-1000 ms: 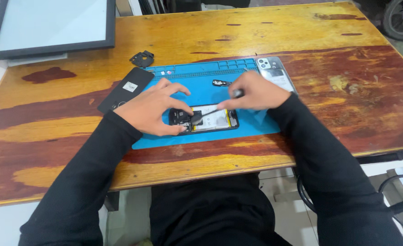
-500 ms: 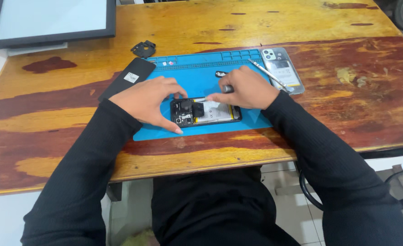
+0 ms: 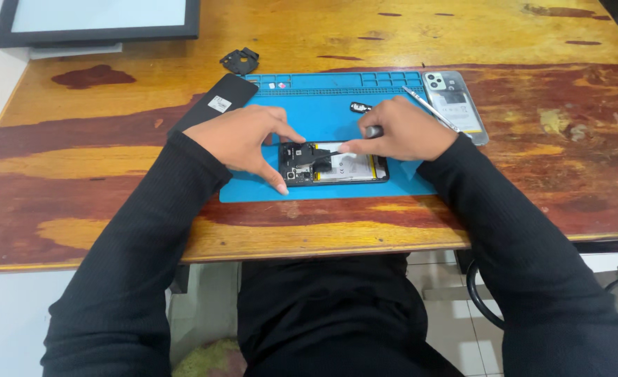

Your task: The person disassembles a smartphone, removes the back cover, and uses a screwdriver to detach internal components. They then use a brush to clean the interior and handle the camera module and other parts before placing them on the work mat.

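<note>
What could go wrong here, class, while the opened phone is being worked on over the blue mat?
1. The right hand holds a slim tool over the opened phone; a slip might scratch its exposed parts.
2. The left hand steadies only the phone's left end, so it may pivot on the blue mat.
3. The small black part lying off the mat could get knocked away.

Crowded mat, open wood around it

My hands [image 3: 253, 139] have bare counter [image 3: 113, 167] left; tweezers [image 3: 431, 108] and a back cover [image 3: 455, 105] block right.
</note>
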